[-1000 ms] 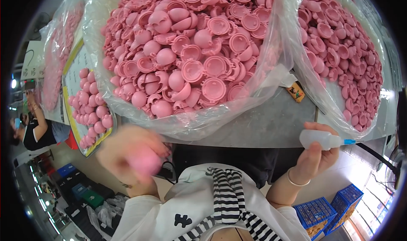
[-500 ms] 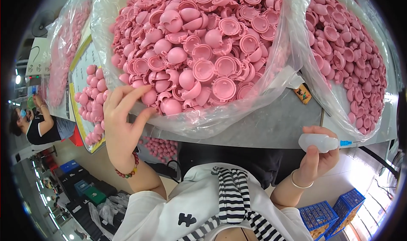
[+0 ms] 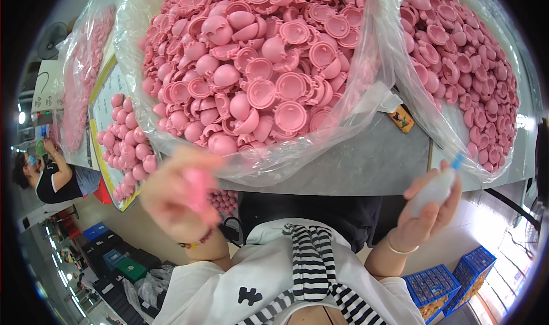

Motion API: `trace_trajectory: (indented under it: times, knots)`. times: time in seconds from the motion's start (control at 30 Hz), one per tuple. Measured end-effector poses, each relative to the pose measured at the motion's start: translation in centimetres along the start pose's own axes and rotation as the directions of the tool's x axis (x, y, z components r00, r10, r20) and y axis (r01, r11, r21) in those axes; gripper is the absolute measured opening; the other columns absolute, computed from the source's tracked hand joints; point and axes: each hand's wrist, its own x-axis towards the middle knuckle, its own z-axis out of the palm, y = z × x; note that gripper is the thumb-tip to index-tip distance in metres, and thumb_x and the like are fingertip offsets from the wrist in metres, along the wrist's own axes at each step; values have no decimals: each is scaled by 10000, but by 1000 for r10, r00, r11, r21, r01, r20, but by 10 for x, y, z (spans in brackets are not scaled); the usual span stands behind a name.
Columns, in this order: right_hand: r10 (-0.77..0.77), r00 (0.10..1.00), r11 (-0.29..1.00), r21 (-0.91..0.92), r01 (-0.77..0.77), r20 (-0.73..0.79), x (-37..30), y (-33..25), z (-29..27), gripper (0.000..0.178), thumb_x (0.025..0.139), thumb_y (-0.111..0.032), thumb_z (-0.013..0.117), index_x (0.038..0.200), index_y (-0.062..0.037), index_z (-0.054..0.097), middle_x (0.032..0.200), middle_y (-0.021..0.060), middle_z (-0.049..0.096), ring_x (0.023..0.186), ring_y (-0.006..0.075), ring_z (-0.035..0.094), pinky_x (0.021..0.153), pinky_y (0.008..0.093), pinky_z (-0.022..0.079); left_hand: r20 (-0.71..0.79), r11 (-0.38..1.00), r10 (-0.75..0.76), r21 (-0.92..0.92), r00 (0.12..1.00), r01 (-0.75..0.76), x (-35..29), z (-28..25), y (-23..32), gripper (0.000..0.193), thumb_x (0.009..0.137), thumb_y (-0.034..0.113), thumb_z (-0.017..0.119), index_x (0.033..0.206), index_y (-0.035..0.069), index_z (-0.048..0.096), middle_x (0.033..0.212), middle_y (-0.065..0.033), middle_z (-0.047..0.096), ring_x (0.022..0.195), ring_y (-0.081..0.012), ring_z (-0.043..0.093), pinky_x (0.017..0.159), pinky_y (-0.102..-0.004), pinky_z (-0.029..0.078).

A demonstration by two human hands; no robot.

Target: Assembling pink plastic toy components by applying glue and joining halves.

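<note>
1. Two hands are raised close to the camera, above a white garment with a black-and-white striped panel point(image 3: 311, 268).
2. A pink plastic piece point(image 3: 197, 189) is gripped in the left hand point(image 3: 180, 202), just below the table edge; the hand is blurred, so the exact curl of its fingers cannot be made out. A beaded bracelet point(image 3: 197, 242) is worn at that wrist.
3. A small translucent bottle point(image 3: 433, 189) with a blue tip is held in the right hand point(image 3: 426, 216), fingers wrapped round it, tip tilted up and to the right. A thin bangle point(image 3: 400, 249) is seen on the wrist.
4. Blue crates point(image 3: 452, 279) are stacked on the floor at lower right.
5. A grey table point(image 3: 366, 159) is seen beyond the hands, with a small orange item point(image 3: 402, 118) lying on it.
6. A large clear plastic bag point(image 3: 257, 170), heaped with pink shell halves point(image 3: 257, 68), sits at the centre of the table.
7. A second clear bag point(image 3: 457, 148) of similar pink pieces point(image 3: 457, 56) stands just to its right.
8. Pink rounded parts point(image 3: 128, 148) are laid on a yellow-edged sheet at left, with another filled bag point(image 3: 80, 73) behind.
9. Another person point(image 3: 48, 173) is seen at far left.
</note>
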Motion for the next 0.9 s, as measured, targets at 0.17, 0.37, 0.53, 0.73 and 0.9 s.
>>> trace_trajectory:
  times: [0.17,0.37,0.53,0.73,0.9]
  knots:
    - [-223,968,913,374,164,118,-1,1,10,517,697,-287,659,1064,2,435,828,52,414,655,125,326,517,234,241,470,593,-443,-485,763,643,-11,72,-12,427,643,60,746,930,51,430,920,-267,545,641,-242,617,551,-241,516]
    - [-513,810,846,327,421,286,10,-18,-6,485,743,-444,615,936,-7,526,743,27,377,623,128,329,487,244,233,581,390,-495,-516,647,762,-24,87,-24,446,659,-18,702,1018,-5,437,1079,-334,476,837,-274,615,679,-320,530]
    - [-552,751,815,44,578,361,4,-25,3,594,795,-530,500,850,60,527,612,39,420,457,125,390,370,238,260,606,421,-471,-484,641,767,-22,81,-27,439,708,-121,587,1120,-59,451,1165,-258,469,1022,-244,536,821,-320,480]
    - [-544,763,811,-14,584,350,2,-30,7,588,807,-530,479,809,54,550,579,52,445,436,137,419,360,241,267,599,496,-427,-471,677,729,-24,83,-31,432,714,-141,563,1125,-88,440,1159,-273,469,1030,-244,532,819,-309,479]
    - [-528,768,823,-4,568,362,2,-27,8,589,812,-529,470,812,55,549,579,47,449,429,138,419,359,245,266,593,524,-407,-472,695,709,-25,83,-31,426,714,-146,561,1121,-90,447,1158,-277,469,1041,-246,525,803,-296,487]
